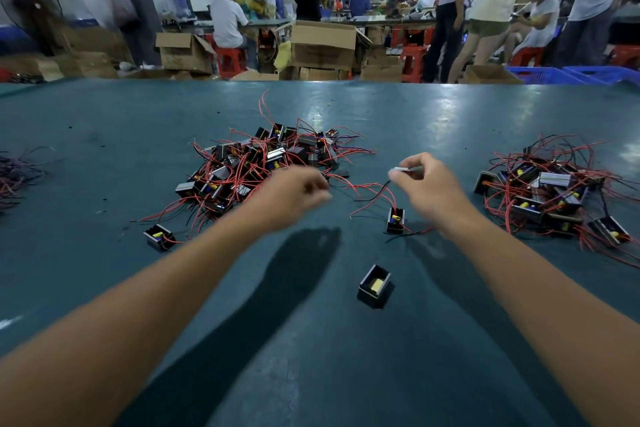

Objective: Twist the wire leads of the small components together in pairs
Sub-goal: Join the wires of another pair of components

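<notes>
Two bare forearms stretch out over the green table (104,184): the left hand (294,191), blurred, has its fingers curled at the edge of the middle pile (263,163), and I cannot tell if it grips anything, while the right hand (429,184) pinches a thin pale piece lying crosswise, red and black leads (377,191) trailing down to one small component (395,219) below. Three components lie loose on the table: that one, one without wires (374,285) nearer, its long axis running away from the person, and one at the left (159,236). A second pile (550,198) lies at the right.
</notes>
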A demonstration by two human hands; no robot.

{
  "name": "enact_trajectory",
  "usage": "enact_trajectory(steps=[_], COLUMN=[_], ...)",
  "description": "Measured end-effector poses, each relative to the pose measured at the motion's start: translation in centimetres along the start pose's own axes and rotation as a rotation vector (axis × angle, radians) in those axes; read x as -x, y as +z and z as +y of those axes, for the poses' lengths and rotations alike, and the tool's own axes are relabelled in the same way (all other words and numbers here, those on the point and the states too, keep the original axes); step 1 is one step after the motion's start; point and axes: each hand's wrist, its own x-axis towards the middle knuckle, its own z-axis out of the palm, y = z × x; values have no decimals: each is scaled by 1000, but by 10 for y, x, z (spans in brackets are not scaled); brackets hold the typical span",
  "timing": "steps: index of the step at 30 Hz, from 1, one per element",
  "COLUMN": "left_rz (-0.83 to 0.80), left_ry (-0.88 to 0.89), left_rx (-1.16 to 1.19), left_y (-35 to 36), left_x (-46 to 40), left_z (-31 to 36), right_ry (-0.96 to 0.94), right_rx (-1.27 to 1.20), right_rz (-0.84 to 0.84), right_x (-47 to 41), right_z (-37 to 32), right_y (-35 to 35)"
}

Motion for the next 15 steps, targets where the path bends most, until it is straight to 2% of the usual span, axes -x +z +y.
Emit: enact_trajectory(steps=[2,3,5,8,10,12,15], left_rz=[211,243,162,-109,-206,-237,-155], left_ry=[-79,-98,-101,-26,-31,-38,84], left_rx=[-127,-208,-358,-546,-639,-703,-852], left_y=[-24,-31,-36,-33,-31,-30,-30], left_x=[-39,-57,-86,-115,-127,-135,-139], left_z=[-29,-42,-63,-75,-75,-73,-68], right_ry=[-27,-26,-17,-4,-3,-9,-57], right_rx=[143,197,277,338,365,413,430], right_rz=[-51,-66,-65,9,61,104,165], right_x=[3,4,6,7,8,9,11], right_z=[4,6,8,12,13,13,13], right_y=[-2,-1,0,1,2,4,6])
